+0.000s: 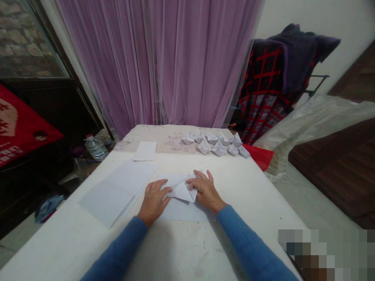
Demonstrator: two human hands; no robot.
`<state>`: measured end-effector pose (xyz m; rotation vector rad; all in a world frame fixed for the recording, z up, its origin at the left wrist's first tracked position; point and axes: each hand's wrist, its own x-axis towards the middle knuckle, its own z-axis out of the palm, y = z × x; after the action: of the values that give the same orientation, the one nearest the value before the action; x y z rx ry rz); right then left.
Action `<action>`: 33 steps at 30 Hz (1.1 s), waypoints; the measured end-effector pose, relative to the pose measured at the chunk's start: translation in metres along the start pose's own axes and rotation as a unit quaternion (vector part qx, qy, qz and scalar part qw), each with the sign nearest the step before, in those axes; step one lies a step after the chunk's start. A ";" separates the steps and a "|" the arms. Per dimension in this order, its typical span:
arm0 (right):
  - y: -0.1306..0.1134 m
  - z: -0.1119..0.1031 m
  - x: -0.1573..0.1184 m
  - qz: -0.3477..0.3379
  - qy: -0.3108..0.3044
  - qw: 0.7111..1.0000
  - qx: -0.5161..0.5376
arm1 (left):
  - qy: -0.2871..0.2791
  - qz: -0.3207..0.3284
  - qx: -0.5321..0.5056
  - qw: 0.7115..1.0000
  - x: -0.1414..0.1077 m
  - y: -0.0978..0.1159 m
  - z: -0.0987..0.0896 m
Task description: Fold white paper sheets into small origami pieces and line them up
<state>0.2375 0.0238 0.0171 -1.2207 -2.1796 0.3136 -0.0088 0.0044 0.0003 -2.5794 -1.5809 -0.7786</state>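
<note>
A partly folded white paper [182,192] lies near the middle of the table, on top of a flat white sheet [187,212]. My left hand [154,199] holds the folded paper's left corner between thumb and fingers. On the right side, my right hand [206,191] has its thumb and index finger at the paper's edge, with other fingers raised. The folded piece is a triangular shape with a flap at its right end.
Loose white sheets [117,191] lie left of my hands, with a small white paper [145,151] behind them. Several folded paper shapes [219,148] stand at the table's back right. A plastic bottle [96,147] is beyond the left edge, and a red item [260,156] beside the right edge.
</note>
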 end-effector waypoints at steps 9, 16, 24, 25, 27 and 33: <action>0.021 0.005 -0.007 0.001 -0.061 0.997 -0.052 | -0.104 0.047 -0.029 0.993 0.012 -0.004 -0.006; -0.012 -0.019 -0.037 0.048 -0.093 0.986 -0.126 | -0.133 0.023 -0.045 0.990 0.014 0.014 -0.014; -0.047 0.005 -0.043 0.030 -0.037 0.998 -0.035 | -0.158 0.025 -0.055 0.986 0.015 0.030 -0.011; -0.046 0.009 -0.041 0.040 -0.042 0.998 -0.033 | -0.164 0.023 -0.053 0.985 0.016 0.031 -0.010; -0.042 0.014 -0.038 0.051 -0.047 0.997 -0.030 | -0.169 0.015 -0.050 0.984 0.017 0.032 -0.011; -0.037 0.016 -0.043 0.025 -0.047 0.998 -0.029 | -0.142 -0.016 -0.060 0.988 0.013 0.035 -0.006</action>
<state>0.2190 -0.0305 0.0052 -1.3188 -2.2539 0.3376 0.0227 -0.0033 0.0194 -2.8659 -1.6986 -0.5427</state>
